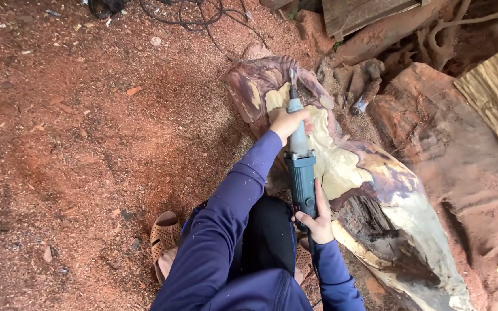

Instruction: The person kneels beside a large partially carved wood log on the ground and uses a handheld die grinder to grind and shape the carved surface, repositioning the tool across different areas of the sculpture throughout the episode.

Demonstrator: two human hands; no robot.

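Note:
A teal and grey die grinder [301, 167] lies along a large carved wood log [376, 190], its bit tip touching the purple-brown top end of the carving. My left hand [289, 122] grips the grinder's grey neck near the front. My right hand [317, 216] holds the teal rear body from below. Both arms wear dark blue sleeves. The log shows pale yellow cut surfaces ringed by dark reddish bark.
Red sawdust [87, 144] covers the ground to the left. Black cables [185, 14] lie at the top. A hammer [367, 92] rests on wood behind the carving. Big reddish logs [456, 150] and planks crowd the right. My sandalled foot [165, 239] is below.

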